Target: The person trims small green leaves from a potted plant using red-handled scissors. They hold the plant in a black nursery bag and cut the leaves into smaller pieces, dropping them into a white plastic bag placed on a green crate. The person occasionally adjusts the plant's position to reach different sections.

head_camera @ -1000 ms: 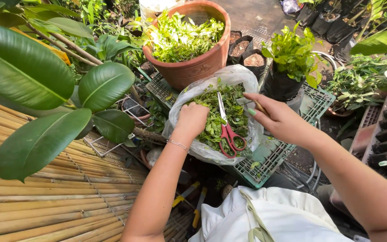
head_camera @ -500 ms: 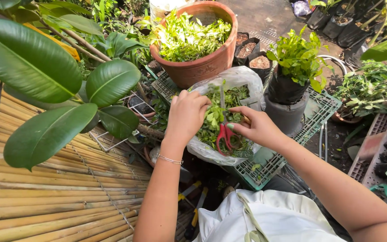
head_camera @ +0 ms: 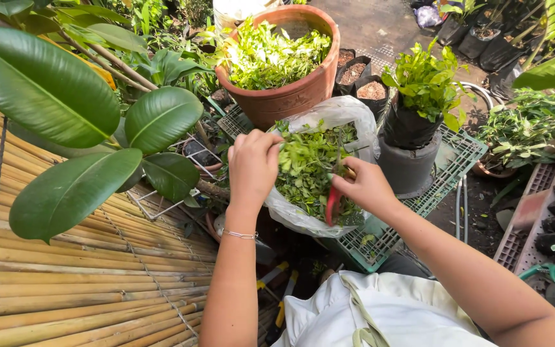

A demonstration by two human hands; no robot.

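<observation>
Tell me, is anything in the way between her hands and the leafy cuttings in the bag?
Nothing visible. The left hand already grips the leafy cuttings inside the clear plastic bag, and the right hand holds the red-handled scissors against them.

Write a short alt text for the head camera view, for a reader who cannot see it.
A person's left hand grips the rim of a clear plastic bag full of green leaf cuttings, while the right hand holds red-handled scissors over them. The bag rests on a green plastic crate among potted plants, near a terracotta pot.
</observation>
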